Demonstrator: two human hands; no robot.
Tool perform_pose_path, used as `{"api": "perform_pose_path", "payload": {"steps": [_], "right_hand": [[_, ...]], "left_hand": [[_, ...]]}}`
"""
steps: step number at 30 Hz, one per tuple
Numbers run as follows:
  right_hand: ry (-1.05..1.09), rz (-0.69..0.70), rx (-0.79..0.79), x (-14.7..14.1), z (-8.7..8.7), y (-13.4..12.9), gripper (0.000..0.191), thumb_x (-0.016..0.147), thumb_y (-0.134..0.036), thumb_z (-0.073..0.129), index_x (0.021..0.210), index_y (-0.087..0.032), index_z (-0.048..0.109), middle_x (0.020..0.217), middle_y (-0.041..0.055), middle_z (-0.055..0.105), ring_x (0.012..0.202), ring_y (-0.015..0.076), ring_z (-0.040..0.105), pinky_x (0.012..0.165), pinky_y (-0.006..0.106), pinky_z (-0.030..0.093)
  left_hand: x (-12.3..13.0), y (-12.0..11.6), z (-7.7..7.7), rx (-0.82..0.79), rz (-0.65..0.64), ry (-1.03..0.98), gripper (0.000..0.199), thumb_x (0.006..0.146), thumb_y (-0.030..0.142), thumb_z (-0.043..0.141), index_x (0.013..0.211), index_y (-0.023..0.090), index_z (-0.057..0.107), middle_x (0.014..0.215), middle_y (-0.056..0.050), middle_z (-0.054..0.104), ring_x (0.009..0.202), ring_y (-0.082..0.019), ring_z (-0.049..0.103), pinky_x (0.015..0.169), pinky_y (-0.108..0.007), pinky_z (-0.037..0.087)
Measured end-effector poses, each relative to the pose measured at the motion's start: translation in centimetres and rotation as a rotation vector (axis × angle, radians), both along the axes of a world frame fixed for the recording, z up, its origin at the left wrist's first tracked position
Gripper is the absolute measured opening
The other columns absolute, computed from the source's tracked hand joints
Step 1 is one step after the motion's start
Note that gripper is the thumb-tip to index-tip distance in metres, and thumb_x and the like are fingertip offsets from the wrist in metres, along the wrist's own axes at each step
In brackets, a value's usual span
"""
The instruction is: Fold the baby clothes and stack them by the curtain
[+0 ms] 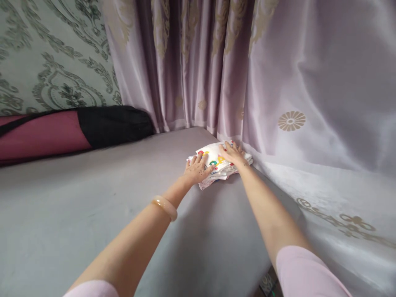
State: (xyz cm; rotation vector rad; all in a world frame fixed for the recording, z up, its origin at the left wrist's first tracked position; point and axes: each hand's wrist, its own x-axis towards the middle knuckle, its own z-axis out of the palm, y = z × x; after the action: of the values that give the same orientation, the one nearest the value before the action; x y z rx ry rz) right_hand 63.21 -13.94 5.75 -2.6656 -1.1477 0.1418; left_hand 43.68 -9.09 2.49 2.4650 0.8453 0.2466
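Note:
A stack of folded cloths (213, 159), white with colourful printed shapes on top, lies in the far corner of a grey padded surface. My left hand (197, 168) rests on its left side, fingers spread. On the upper right of the stack lies my right hand (232, 153), its fingers stretched out and flat. Both palms appear to press down on the stack, and neither hand grips it. The layers at the front and right edges are slightly uneven.
The grey surface (77, 214) spreads to the left and front. A long maroon and black bag (114, 126) lies along the patterned wall (62, 53). Pink satin curtains (198, 74) hang behind and to the right, touching the surface's edge close to the stack.

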Motion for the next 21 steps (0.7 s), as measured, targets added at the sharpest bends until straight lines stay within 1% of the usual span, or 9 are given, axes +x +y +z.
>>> {"api": "perform_pose_path", "payload": {"steps": [5, 8, 11, 14, 17, 19, 21], "right_hand": [[-0.023, -0.054, -0.038, 0.0, -0.7, 0.7, 0.067, 0.096, -0.065, 0.023, 0.147, -0.028, 0.046, 0.159, 0.0161, 0.031, 0.142, 0.0424, 0.030, 0.112, 0.063, 0.020], [-0.033, -0.050, -0.056, 0.3, -0.9, 0.7, 0.067, 0.096, -0.063, 0.022, 0.148, -0.029, 0.044, 0.160, 0.0152, 0.029, 0.143, 0.0414, 0.029, 0.112, 0.062, 0.019], [-0.003, -0.028, -0.091, 0.4, -0.3, 0.5, 0.070, 0.096, -0.065, 0.019, 0.152, -0.028, 0.037, 0.162, 0.0152, 0.025, 0.146, 0.0411, 0.024, 0.114, 0.062, 0.017], [-0.034, -0.010, -0.103, -0.4, 1.0, 0.8, 0.070, 0.096, -0.062, 0.023, 0.154, -0.024, 0.033, 0.163, 0.0161, 0.022, 0.147, 0.0411, 0.019, 0.115, 0.062, 0.015], [-0.111, 0.071, -0.032, -2.3, 2.1, 1.4, 0.067, 0.099, -0.057, 0.022, 0.155, -0.021, 0.032, 0.163, 0.0151, 0.020, 0.149, 0.0387, 0.014, 0.117, 0.061, 0.010], [-0.133, 0.144, 0.015, -4.0, 2.1, 1.8, 0.066, 0.099, -0.056, 0.018, 0.155, -0.023, 0.031, 0.164, 0.0131, 0.020, 0.150, 0.0379, 0.012, 0.117, 0.062, 0.007], [-0.130, 0.174, 0.014, -5.4, 1.4, 1.8, 0.066, 0.099, -0.059, 0.018, 0.154, -0.025, 0.033, 0.163, 0.0119, 0.021, 0.149, 0.0391, 0.013, 0.115, 0.065, 0.009]], "left_hand": [[0.2, -0.1, -0.6, -0.007, 0.020, -0.038, 0.074, 0.093, 0.068, 0.032, 0.155, 0.028, 0.024, 0.166, -0.011, 0.016, 0.150, -0.035, 0.018, 0.116, -0.063, 0.018], [-0.1, -0.1, -0.6, -0.020, 0.007, -0.047, 0.076, 0.093, 0.069, 0.031, 0.155, 0.027, 0.024, 0.165, -0.012, 0.016, 0.150, -0.036, 0.017, 0.117, -0.063, 0.017], [-1.9, 0.2, -0.4, -0.026, -0.033, -0.033, 0.074, 0.094, 0.067, 0.027, 0.156, 0.027, 0.021, 0.166, -0.011, 0.016, 0.152, -0.033, 0.014, 0.118, -0.059, 0.017], [-5.8, 0.8, -0.7, -0.017, 0.000, 0.011, 0.072, 0.096, 0.063, 0.024, 0.157, 0.026, 0.017, 0.166, -0.010, 0.016, 0.153, -0.030, 0.012, 0.120, -0.055, 0.016], [-11.4, 1.6, -2.2, 0.021, 0.087, 0.089, 0.072, 0.096, 0.061, 0.022, 0.157, 0.023, 0.020, 0.164, -0.011, 0.021, 0.152, -0.029, 0.015, 0.121, -0.052, 0.016], [-15.6, 2.2, -3.5, 0.062, 0.153, 0.151, 0.073, 0.096, 0.060, 0.022, 0.156, 0.019, 0.025, 0.163, -0.012, 0.025, 0.151, -0.030, 0.018, 0.121, -0.051, 0.019], [-20.0, 2.7, -4.8, 0.125, 0.185, 0.196, 0.074, 0.095, 0.058, 0.023, 0.154, 0.013, 0.030, 0.161, -0.015, 0.029, 0.150, -0.031, 0.024, 0.120, -0.048, 0.021]]}}
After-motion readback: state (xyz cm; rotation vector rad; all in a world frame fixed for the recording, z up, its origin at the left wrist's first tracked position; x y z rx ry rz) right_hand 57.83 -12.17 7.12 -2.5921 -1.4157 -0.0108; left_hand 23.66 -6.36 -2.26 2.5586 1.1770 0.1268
